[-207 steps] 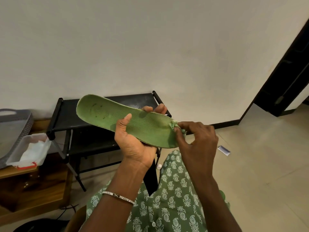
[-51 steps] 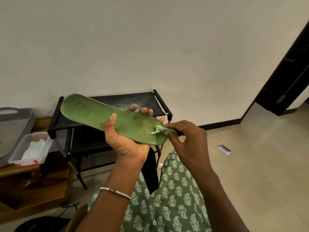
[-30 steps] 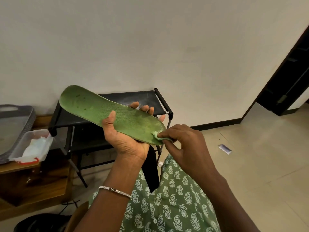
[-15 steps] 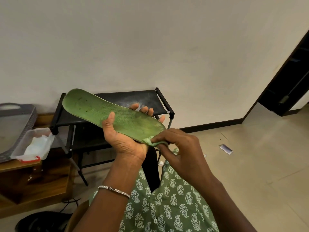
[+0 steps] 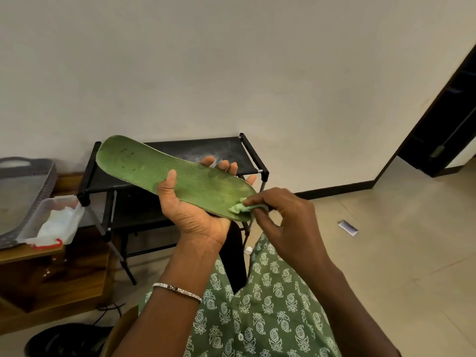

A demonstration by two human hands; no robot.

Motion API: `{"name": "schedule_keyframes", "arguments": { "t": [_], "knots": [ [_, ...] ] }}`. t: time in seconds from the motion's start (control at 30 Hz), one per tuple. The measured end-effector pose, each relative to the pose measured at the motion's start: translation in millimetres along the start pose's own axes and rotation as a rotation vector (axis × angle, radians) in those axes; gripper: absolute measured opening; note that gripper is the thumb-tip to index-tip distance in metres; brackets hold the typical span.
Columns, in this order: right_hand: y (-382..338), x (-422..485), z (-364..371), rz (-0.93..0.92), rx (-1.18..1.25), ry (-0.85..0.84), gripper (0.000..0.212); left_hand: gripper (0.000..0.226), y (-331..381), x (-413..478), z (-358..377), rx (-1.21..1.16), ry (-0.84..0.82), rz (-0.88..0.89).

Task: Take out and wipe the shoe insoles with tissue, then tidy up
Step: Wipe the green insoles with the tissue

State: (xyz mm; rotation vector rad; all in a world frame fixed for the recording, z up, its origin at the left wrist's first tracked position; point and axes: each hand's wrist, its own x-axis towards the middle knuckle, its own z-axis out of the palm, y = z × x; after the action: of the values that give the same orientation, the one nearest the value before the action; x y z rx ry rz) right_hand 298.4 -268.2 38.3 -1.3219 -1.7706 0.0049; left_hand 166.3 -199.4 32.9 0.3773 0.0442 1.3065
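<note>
**Beige floor (image 5: 401,269), insole (image 5: 164,171) under the tissue (image 5: 238,208)**

Beige tiles spread beneath us, and nearest is our lap in a green printed garment (image 5: 257,318). Just above it, our left wrist wears a silver bracelet (image 5: 177,291). Our left hand (image 5: 195,215) grips the green insole from below, with the thumb lying over its near edge and the fingertips curled up over the far edge. The insole hangs in the air above our lap, textured face toward us and broad end pointing up and left. Our right hand (image 5: 286,222) pinches a small pale green wad of tissue and presses it against the near edge of the insole's narrow end. Behind the insole stands a black shoe rack (image 5: 188,148). To its left, a wooden tabletop (image 5: 31,252) carries a clear plastic container (image 5: 42,206) with white tissues (image 5: 58,225) inside, beside a grey tray (image 5: 23,191). Over on the right, a small paper slip (image 5: 347,228) lies on the floor. Farthest off, we see the plain wall (image 5: 231,73) and a dark doorway (image 5: 443,140).
</note>
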Motion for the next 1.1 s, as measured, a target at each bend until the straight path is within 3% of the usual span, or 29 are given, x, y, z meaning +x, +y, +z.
{"name": "schedule_keyframes", "arguments": {
  "t": [0.07, 0.27, 0.43, 0.63, 0.8, 0.97, 1.1],
  "knots": [
    [3.6, 2.2, 0.0, 0.011, -0.047, 0.042, 0.021, 0.061, 0.8, 1.1, 0.2, -0.007, -0.002, -0.002],
    [-21.7, -5.9, 2.7, 0.001, 0.108, -0.053, 0.02, 0.062, -1.5, 0.2, 0.5, -0.008, 0.006, 0.007],
    [-9.2, 0.1, 2.4, 0.054, -0.04, 0.043, 0.021, 0.061, -0.4, 1.4, 0.3, -0.007, -0.011, 0.012],
    [-28.7, -2.9, 1.5, 0.048, 0.187, -0.079, 0.021, 0.058, -1.2, -0.8, 1.2, 0.0, -0.02, 0.024],
    [-11.8, 1.9, 5.2, 0.098, -0.023, 0.04, 0.022, 0.059, -2.2, 0.7, 0.4, 0.022, -0.006, 0.031],
    [-29.3, -3.4, 1.2, 0.061, 0.2, -0.101, 0.022, 0.059, -3.4, -1.6, 2.7, 0.022, -0.002, 0.002],
    [-1.0, 3.7, -3.5, 0.114, -0.025, 0.036, 0.024, 0.061, -3.9, -2.6, 3.8, 0.053, 0.02, 0.018]
  ]
}}
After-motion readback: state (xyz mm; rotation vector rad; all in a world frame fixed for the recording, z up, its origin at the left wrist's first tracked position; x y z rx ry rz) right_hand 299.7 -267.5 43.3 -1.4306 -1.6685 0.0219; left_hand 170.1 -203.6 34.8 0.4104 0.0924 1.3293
